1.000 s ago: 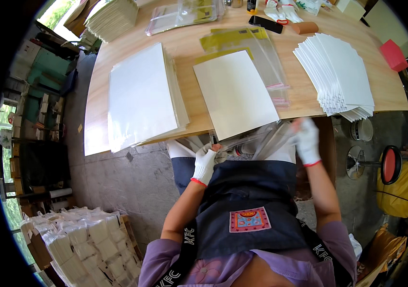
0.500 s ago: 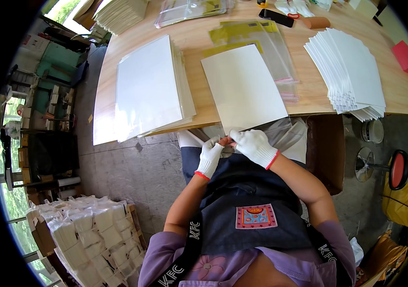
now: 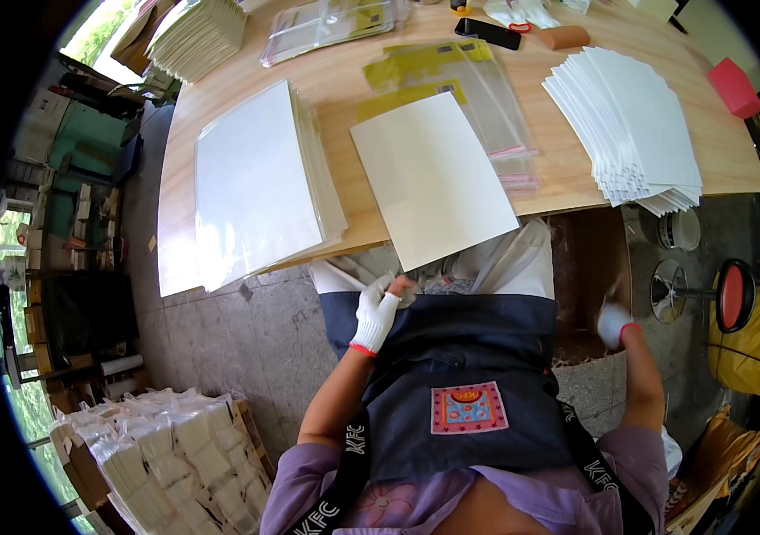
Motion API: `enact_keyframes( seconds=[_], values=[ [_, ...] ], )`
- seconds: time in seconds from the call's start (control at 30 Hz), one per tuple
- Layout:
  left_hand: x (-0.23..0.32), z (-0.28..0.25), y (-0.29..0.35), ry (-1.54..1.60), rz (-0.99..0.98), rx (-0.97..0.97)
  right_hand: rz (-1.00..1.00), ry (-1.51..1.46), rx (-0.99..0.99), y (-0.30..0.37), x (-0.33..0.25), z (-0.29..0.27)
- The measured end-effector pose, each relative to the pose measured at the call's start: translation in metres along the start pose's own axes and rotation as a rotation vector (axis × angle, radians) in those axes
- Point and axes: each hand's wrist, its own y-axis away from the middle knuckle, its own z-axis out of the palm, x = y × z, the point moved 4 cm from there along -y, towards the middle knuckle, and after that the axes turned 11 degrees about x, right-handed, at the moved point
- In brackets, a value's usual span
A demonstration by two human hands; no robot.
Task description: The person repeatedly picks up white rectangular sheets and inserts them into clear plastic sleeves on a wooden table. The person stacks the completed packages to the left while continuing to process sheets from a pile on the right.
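Head view: one smooth, rectangular white sheet [image 3: 434, 178] overhangs the wooden table's [image 3: 562, 165] near edge.
Your knit-gloved left hand [image 3: 378, 312] curls just below its near corner; I cannot tell what, if anything, it grips. Your knit-gloved right hand [image 3: 612, 324] is blurred beside one brown box [image 3: 595, 267], its grip unreadable. Flanking the sheet lie one glossy, plastic-sleeved stack [image 3: 255, 178] left and one fanned white stack [image 3: 634, 125] right.

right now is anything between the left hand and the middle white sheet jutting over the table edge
Nothing visible blocks the left hand: the middle sheet juts past the edge of the table, its near corner just ahead.
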Motion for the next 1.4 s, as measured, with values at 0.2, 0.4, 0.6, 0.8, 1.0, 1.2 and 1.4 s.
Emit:
enact_keyframes(
  seconds=[0.2, 0.4, 0.6, 0.8, 1.0, 1.2, 1.4],
  values=[
    [0.027, 0.005, 0.011, -0.521, 0.725, 0.431, 0.197, -0.552, 0.111, -0.028, -0.053, -0.124],
    [0.034, 0.012, -0.003, -0.509, 0.857, 0.371, 0.029, -0.676, 0.519, -0.086, -0.1, -0.257],
    [0.009, 0.005, 0.007, -0.086, 0.351, 0.417, -0.134, -1.086, 0.709, -0.103, -0.117, -0.271],
    [0.01, 0.013, 0.012, 0.83, -0.291, 0.414, 0.207, -1.162, 0.816, -0.108, -0.124, -0.255],
    [0.075, -0.021, 0.004, 0.363, -0.039, 0.211, 0.235, -1.87, 0.011, -0.104, -0.148, -0.224],
    [0.14, -0.1, 0.028, 0.129, 0.192, 0.329, 0.009, -2.173, -0.129, -0.098, -0.185, -0.291],
    [0.123, -0.228, 0.022, 0.039, 0.395, 0.855, -0.381, -2.114, -0.114, -0.138, -0.281, -0.428]
  ],
)
